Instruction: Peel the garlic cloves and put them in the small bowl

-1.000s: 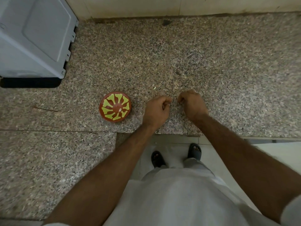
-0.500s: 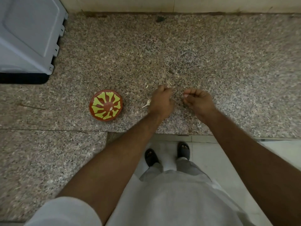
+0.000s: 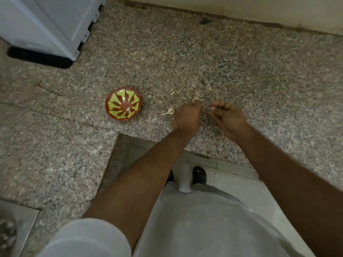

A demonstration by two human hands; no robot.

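Left hand knuckles-up, fingers hidden, can't tell what it holds. Right hand loosely curled, looks empty. One pale clove in bowl; garlic stem between bowl and left hand. Peel low, away from the counter edge.

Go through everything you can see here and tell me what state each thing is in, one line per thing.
small bowl: upright on the counter, one pale piece inside.
garlic piece: loose on the counter, between bowl and left hand.
garlic skins: scattered beyond the hands.
left hand: fingers curled down at the counter; what it holds is hidden.
right hand: fingers curled, contents unclear.
grey appliance: standing at the back left.
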